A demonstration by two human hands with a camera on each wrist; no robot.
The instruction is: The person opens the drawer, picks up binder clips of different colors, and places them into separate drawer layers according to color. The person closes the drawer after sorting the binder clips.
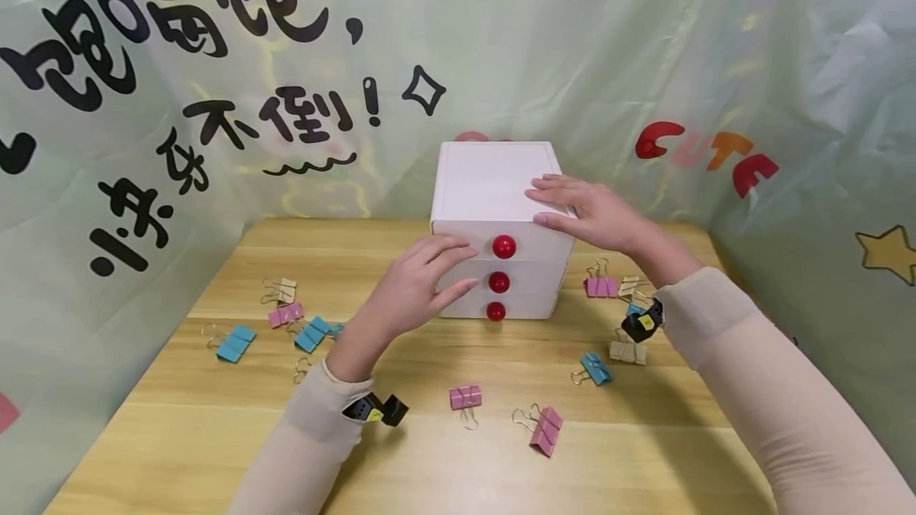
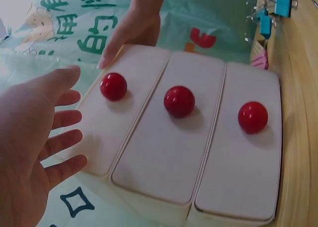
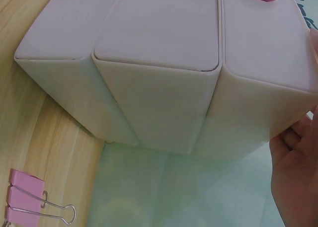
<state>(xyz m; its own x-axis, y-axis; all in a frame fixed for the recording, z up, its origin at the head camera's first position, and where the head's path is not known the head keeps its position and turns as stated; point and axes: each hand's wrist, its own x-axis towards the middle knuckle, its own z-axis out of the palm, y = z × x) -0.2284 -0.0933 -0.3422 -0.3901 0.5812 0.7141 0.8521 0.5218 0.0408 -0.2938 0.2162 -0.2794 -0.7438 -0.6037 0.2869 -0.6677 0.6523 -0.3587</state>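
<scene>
A white box of three stacked drawers (image 1: 494, 181) stands at the back of the table, each drawer with a round red knob (image 1: 504, 246) on its front. My right hand (image 1: 592, 211) rests on the top right edge, fingers extended over the lid. In the right wrist view, part of that hand (image 3: 298, 162) shows against the box's upper side. My left hand (image 1: 409, 286) is by the front left of the box, fingers spread and loosely bent. The left wrist view shows this hand (image 2: 30, 132) beside the top drawer with nothing in its grasp. All drawers look closed.
Binder clips lie scattered on the wooden table (image 1: 444, 467): blue clips (image 1: 236, 343) and pink clips (image 1: 285, 315) at left, pink clips (image 1: 547, 431) in front, and mixed clips (image 1: 599, 286) at right. A printed cloth (image 1: 544, 38) hangs behind and at the sides.
</scene>
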